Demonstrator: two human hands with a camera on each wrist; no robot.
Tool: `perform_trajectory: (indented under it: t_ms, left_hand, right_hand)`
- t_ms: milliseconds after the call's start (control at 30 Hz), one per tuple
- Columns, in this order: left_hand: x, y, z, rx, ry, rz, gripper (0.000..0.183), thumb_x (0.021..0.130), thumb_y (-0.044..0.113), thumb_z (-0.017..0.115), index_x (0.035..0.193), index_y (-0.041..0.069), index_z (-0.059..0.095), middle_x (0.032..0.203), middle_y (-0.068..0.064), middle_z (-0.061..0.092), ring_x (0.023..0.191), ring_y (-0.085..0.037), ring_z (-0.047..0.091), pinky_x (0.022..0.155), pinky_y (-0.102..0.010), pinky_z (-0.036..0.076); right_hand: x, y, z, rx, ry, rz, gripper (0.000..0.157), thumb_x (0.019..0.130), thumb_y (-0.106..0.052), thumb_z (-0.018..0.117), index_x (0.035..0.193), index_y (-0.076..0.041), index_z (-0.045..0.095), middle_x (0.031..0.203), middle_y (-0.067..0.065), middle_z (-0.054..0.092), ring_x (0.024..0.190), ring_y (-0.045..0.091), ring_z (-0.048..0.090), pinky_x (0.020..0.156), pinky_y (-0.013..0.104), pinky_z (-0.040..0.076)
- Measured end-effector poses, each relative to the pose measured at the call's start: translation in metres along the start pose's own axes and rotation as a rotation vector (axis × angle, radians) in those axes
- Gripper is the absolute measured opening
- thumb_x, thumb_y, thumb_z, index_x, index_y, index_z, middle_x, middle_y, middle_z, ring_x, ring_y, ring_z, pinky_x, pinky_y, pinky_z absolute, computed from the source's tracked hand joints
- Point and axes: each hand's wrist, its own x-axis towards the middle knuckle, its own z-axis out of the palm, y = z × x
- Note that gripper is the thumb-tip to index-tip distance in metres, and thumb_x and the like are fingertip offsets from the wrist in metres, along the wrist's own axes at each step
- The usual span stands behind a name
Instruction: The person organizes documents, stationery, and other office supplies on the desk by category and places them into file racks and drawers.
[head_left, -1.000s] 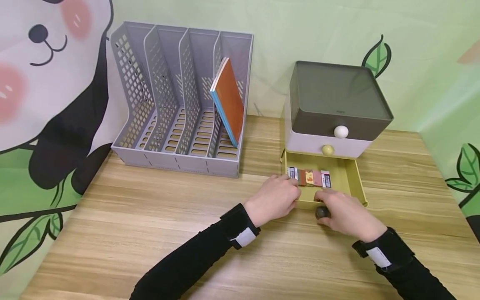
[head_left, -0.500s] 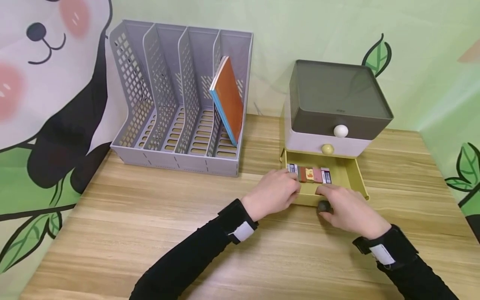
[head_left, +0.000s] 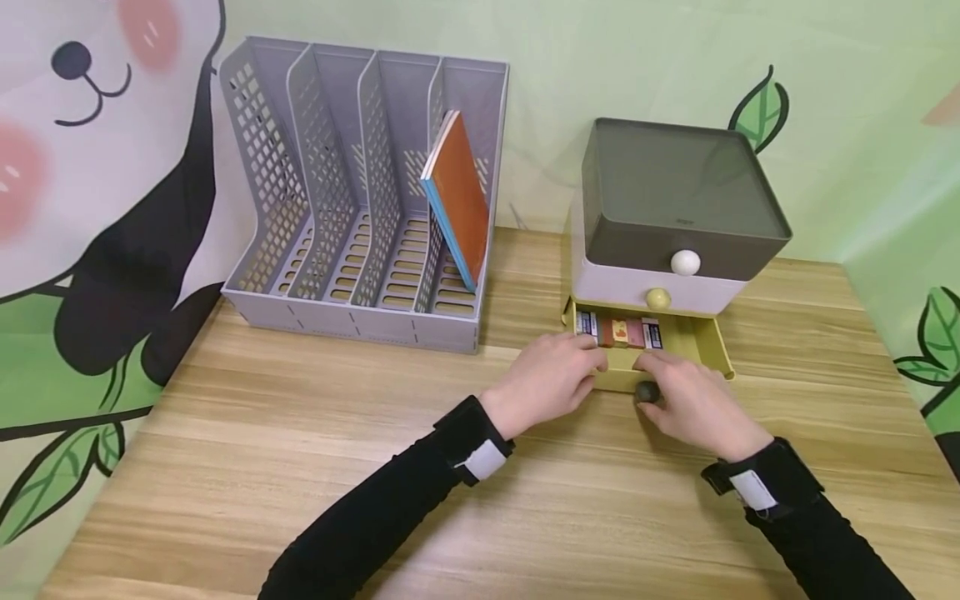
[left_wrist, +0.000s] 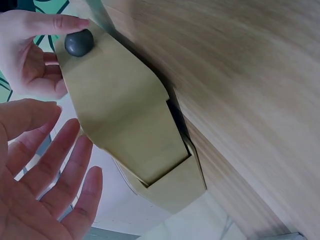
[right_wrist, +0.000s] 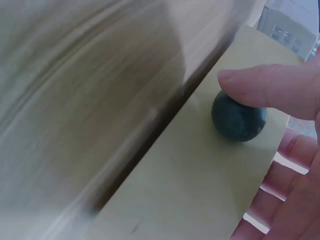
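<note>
In the head view, a yellow drawer [head_left: 617, 381] stands partly pulled out at the bottom of a small drawer unit [head_left: 682, 187]. A row of small packaged blocks [head_left: 619, 332] lies inside it, partly behind the left hand. My right hand [head_left: 693, 406] grips the drawer front, thumb against the dark round knob [right_wrist: 238, 117] and fingers curled over the upper rim. At the drawer's left front corner is my left hand [head_left: 546, 379]. Its fingers are loosely bent beside the rim in the left wrist view and hold nothing; whether they touch it I cannot tell.
A grey file rack [head_left: 352, 325] stands at the left on the wooden table [head_left: 420, 467]. An orange and blue book [head_left: 459, 204] leans in its rightmost slot. The upper drawers with a white knob [head_left: 686, 262] and a yellow knob [head_left: 657, 298] are closed.
The yellow drawer has slid inward, away from me, and less of its inside shows. The right hand has moved forward with it, and the left hand slightly forward too.
</note>
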Motion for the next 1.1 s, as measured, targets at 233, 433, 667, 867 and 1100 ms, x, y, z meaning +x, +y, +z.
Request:
perform_trajectory:
  t_ms: [233,433,667,867,1100]
  left_hand:
    - [0.001,-0.002,0.002,-0.021,0.021,-0.005,0.017,0.09,0.016,0.06,0.104,0.015,0.069,0.098,0.003,0.063,0.088,-0.013,0.058,0.078,-0.027,0.05]
    - [0.001,-0.006,0.005,-0.049,0.007,-0.034,0.02,0.089,0.017,0.061,0.108,0.013,0.068,0.103,0.002,0.062,0.09,-0.013,0.059,0.077,-0.025,0.051]
    - [0.001,-0.011,0.009,-0.149,-0.019,-0.091,0.022,0.09,0.017,0.06,0.11,0.014,0.067,0.113,0.0,0.063,0.1,-0.014,0.06,0.085,-0.027,0.051]
    - [-0.001,-0.015,0.01,-0.186,-0.021,-0.13,0.021,0.09,0.016,0.059,0.109,0.015,0.067,0.116,0.0,0.064,0.103,-0.015,0.061,0.087,-0.029,0.051]
    - [-0.001,-0.014,0.011,-0.163,-0.032,-0.137,0.019,0.09,0.016,0.058,0.106,0.014,0.068,0.109,0.001,0.067,0.099,-0.014,0.062,0.084,-0.027,0.052]
  right_hand:
    - [0.01,0.006,0.002,-0.019,0.031,0.011,0.04,0.068,-0.01,0.079,0.103,-0.003,0.06,0.089,0.007,0.059,0.068,0.021,0.055,0.05,0.035,0.049]
    - [0.016,0.011,0.004,-0.006,0.064,0.025,0.042,0.068,-0.007,0.079,0.104,0.0,0.06,0.09,0.01,0.061,0.07,0.024,0.058,0.054,0.041,0.05]
    - [0.008,0.008,0.007,0.082,0.295,0.079,0.042,0.07,-0.014,0.08,0.102,0.002,0.06,0.097,0.017,0.061,0.086,0.033,0.058,0.07,0.047,0.049]
    - [-0.004,0.003,0.003,0.074,0.554,0.197,0.031,0.074,-0.028,0.075,0.083,-0.003,0.059,0.074,0.012,0.061,0.062,0.024,0.056,0.052,0.039,0.045]
    - [-0.011,0.002,0.008,0.028,0.376,0.286,0.034,0.079,-0.04,0.071,0.061,-0.012,0.063,0.054,-0.002,0.058,0.046,0.011,0.051,0.04,0.03,0.038]
